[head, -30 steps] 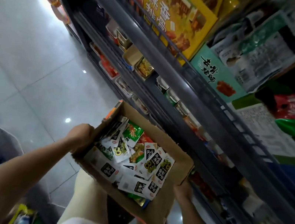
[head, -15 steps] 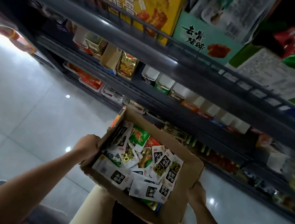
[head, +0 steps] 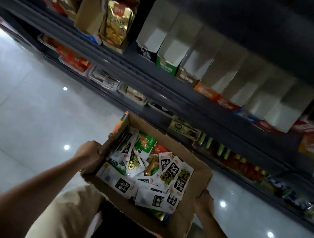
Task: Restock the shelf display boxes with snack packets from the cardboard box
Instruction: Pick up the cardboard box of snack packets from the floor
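I carry an open cardboard box (head: 186,223) in front of my body. It is full of white, green and orange snack packets (head: 150,176). My left hand (head: 88,152) grips the box's left wall, fingers curled over the rim. My right hand (head: 203,202) grips the right wall from outside. Above the box, a row of shelf display boxes (head: 208,65) with white walls and coloured fronts stands on a dark shelf; their insides are hidden from this angle.
A gold snack bag (head: 117,23) stands left of the display boxes. Lower shelves (head: 156,89) hold clear trays and small goods. Glossy grey floor tiles (head: 19,106) stretch to the left. My legs are below the box.
The view has closed in on the shelf and dropped; the display boxes now fill the upper frame. Both hands keep the same hold on the box.
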Motion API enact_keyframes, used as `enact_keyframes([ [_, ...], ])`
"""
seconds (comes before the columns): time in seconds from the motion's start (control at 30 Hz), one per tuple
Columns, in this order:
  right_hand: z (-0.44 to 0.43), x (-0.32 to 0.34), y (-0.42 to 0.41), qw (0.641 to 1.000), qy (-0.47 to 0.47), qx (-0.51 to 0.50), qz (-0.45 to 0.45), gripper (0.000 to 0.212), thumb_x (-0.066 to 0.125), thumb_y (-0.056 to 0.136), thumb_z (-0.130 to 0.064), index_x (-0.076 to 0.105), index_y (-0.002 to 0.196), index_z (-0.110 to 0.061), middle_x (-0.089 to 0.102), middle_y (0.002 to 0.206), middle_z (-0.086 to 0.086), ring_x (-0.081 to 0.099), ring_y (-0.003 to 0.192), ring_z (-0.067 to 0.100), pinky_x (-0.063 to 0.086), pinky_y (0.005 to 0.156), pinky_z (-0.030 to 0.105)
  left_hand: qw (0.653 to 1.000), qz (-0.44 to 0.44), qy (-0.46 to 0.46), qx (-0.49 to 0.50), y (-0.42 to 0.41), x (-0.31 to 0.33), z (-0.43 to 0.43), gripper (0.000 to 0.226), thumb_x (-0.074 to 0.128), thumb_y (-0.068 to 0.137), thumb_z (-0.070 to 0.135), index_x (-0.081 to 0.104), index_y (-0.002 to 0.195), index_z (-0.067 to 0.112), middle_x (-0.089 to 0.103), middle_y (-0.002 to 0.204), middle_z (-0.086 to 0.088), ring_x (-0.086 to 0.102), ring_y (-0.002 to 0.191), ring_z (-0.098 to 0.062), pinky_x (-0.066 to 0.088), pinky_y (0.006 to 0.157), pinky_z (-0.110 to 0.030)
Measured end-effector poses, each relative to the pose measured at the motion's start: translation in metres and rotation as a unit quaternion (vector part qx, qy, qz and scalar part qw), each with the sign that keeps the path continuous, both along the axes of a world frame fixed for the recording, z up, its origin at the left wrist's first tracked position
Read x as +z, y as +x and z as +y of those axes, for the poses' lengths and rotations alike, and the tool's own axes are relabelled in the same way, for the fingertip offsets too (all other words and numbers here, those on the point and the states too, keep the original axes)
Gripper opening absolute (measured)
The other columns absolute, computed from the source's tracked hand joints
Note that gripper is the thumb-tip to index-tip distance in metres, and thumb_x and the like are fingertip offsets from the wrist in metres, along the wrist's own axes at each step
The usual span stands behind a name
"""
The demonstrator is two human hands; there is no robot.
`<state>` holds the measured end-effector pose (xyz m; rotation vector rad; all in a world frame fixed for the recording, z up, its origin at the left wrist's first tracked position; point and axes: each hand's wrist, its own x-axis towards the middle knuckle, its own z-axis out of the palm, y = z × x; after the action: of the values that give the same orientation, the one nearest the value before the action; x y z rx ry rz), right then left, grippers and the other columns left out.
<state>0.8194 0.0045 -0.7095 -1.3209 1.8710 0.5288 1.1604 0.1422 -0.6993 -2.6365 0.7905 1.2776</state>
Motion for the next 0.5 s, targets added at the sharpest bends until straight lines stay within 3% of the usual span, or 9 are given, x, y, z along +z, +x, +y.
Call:
enact_keyframes([
  [0.17, -0.009, -0.079, 0.002, 1.000, -0.001, -0.030, -0.006, 0.040, 0.039, 0.101, -0.021, 0.042, 0.134, 0.001, 0.048, 0.135, 0.022, 0.047, 0.121, 0.035, 0.038, 0.101, 0.038, 1.000, 0.010, -0.013, -0.020, -0.004, -0.090, -0.009, 0.026, 0.049, 0.089, 0.006, 0.070, 0.103, 0.008, 0.068, 0.099, -0.013, 0.062, 0.089, -0.028, 0.045, 0.069, -0.031],
  [0.23, -0.019, -0.102, 0.010, 0.999, -0.012, -0.050, -0.001, 0.036, 0.039, 0.101, -0.018, 0.045, 0.130, 0.002, 0.052, 0.131, 0.019, 0.050, 0.118, 0.035, 0.042, 0.092, 0.028, 0.999, 0.025, -0.005, -0.038, -0.001, -0.122, -0.013, 0.023, 0.050, 0.090, 0.011, 0.069, 0.103, 0.008, 0.069, 0.101, -0.013, 0.062, 0.091, -0.029, 0.042, 0.066, -0.029],
  [0.3, -0.027, -0.125, 0.023, 0.995, -0.027, -0.092, -0.008, 0.037, 0.040, 0.100, -0.014, 0.041, 0.132, 0.005, 0.049, 0.133, 0.015, 0.047, 0.121, 0.035, 0.044, 0.088, 0.018, 0.996, 0.039, 0.024, -0.077, -0.002, -0.154, -0.021, 0.028, 0.050, 0.093, 0.021, 0.063, 0.114, 0.008, 0.066, 0.114, -0.013, 0.061, 0.102, -0.029, 0.044, 0.072, -0.029],
  [0.4, -0.044, -0.184, 0.051, 0.993, -0.046, -0.109, -0.006, 0.058, 0.048, 0.097, -0.018, 0.019, 0.146, -0.003, 0.030, 0.148, 0.017, 0.034, 0.132, 0.034, 0.027, 0.108, 0.037, 0.991, 0.041, -0.002, -0.124, 0.000, -0.210, -0.052, 0.064, 0.051, 0.093, 0.022, 0.021, 0.147, 0.002, 0.033, 0.147, -0.023, 0.037, 0.132, -0.040, 0.039, 0.101, -0.043],
  [0.47, -0.050, -0.231, 0.062, 0.991, -0.112, -0.069, 0.030, 0.068, 0.052, 0.095, -0.029, 0.014, 0.149, -0.015, 0.023, 0.149, 0.021, 0.031, 0.132, 0.035, 0.025, 0.107, 0.042, 0.981, -0.019, -0.069, -0.182, -0.004, -0.246, -0.073, 0.087, 0.061, 0.085, 0.025, 0.007, 0.150, 0.005, 0.015, 0.153, -0.027, 0.028, 0.134, -0.048, 0.041, 0.100, -0.052],
  [0.5, -0.051, -0.251, 0.063, 0.985, -0.147, -0.037, 0.084, 0.066, 0.052, 0.093, -0.038, 0.021, 0.147, -0.019, 0.030, 0.144, 0.022, 0.038, 0.127, 0.036, 0.031, 0.104, 0.044, 0.973, -0.043, -0.082, -0.210, -0.007, -0.260, -0.081, 0.095, 0.070, 0.077, 0.028, 0.015, 0.149, 0.002, 0.022, 0.150, -0.030, 0.040, 0.127, -0.050, 0.050, 0.089, -0.050],
])
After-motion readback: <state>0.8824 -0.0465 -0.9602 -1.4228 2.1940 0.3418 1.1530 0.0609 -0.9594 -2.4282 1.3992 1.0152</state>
